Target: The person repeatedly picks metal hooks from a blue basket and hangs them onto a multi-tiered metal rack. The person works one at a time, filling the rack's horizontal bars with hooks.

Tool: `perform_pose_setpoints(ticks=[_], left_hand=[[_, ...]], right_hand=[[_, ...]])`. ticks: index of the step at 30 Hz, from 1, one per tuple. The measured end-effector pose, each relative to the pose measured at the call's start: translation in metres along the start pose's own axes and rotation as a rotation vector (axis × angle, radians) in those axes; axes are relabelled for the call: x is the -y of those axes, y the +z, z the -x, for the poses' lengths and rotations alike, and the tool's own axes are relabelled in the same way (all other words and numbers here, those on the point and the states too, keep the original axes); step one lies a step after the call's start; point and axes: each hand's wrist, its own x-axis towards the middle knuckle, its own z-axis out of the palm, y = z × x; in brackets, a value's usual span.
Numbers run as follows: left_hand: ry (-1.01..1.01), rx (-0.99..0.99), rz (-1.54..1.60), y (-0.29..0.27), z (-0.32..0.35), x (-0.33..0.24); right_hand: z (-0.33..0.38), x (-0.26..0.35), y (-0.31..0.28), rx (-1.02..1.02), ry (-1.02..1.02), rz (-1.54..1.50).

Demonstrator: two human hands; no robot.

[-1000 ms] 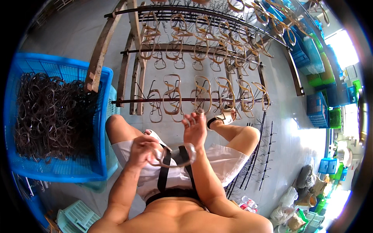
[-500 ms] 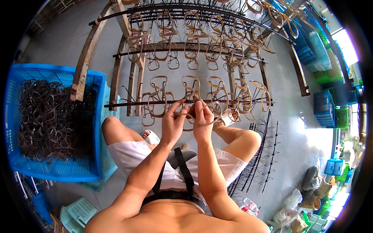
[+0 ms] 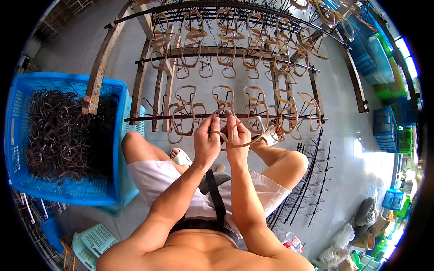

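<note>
Close together in front of me, my left hand (image 3: 207,141) and my right hand (image 3: 238,141) pinch a brown eyeglass frame (image 3: 247,144) between thumbs and fingers. One rim of it curves out past my right hand; the fingers hide much of the rest. Just beyond my fingertips runs a dark horizontal rod (image 3: 156,117) with thin wire prongs. Several amber-brown eyeglass frames (image 3: 184,86) hang on those prongs to both sides. Whether the held frame touches a prong, I cannot tell.
A wooden rack (image 3: 100,72) carries more rods of frames behind. To my left, a blue basket (image 3: 68,198) holds a heap of dark brown frames. Bare pronged rods (image 3: 300,180) lie on the floor at right. Plastic bags (image 3: 346,235) and crates (image 3: 384,128) stand farther right.
Both hands stay at the rod with the eyeglass frame, fingertips shifting slightly. The held frame has turned a little, its rim showing more to the right. The whole view has shifted slightly.
</note>
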Motion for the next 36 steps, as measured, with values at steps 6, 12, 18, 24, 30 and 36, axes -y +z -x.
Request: perform_pose_setpoints(ticks=[6,12,18,24,30,36], left_hand=[[-0.014,-0.049,-0.08,0.003,-0.002,-0.012],[0.089,-0.157,0.041,0.012,0.018,0.006],[0.132,-0.181,0.158,-0.046,0.075,0.016],[-0.096,0.062,0.567,-0.092,0.063,0.013],[0.153,0.347,0.256,-0.172,0.059,0.01],[0.268,0.088,-0.204,-0.173,0.044,0.0]], right_hand=[[0.001,-0.006,0.0,-0.001,0.007,-0.059],[0.021,-0.012,-0.02,-0.05,-0.048,0.026],[0.126,-0.017,-0.004,0.072,-0.336,0.394],[0.129,-0.002,0.073,0.096,-0.251,0.027],[0.089,-0.018,0.094,0.276,-0.358,0.333],[0.087,-0.011,0.117,0.199,-0.157,-0.06]])
